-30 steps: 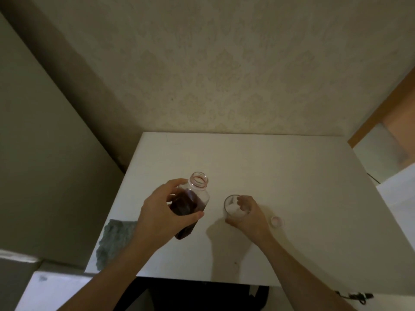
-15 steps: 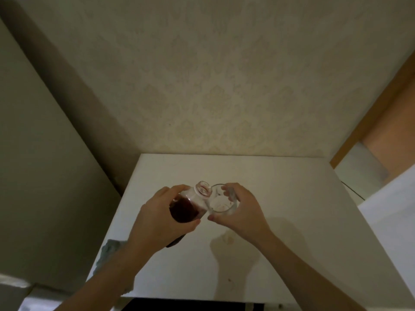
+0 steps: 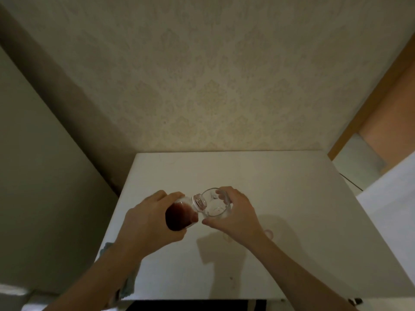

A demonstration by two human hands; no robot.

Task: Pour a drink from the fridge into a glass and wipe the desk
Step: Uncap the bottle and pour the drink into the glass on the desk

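Over the white desk (image 3: 280, 198), our left hand (image 3: 148, 223) grips the tilted juice bottle (image 3: 182, 215), mouth at the rim; right hand (image 3: 233, 216) clasps the angled glass (image 3: 216, 205) to catch the pour.

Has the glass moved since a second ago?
Yes. The glass, then standing on the desk, is now lifted off it and tilted toward the bottle mouth, held in the right hand.

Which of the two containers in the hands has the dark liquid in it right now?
The bottle in the left hand, tilted toward the glass. The glass in the right hand looks clear and empty.
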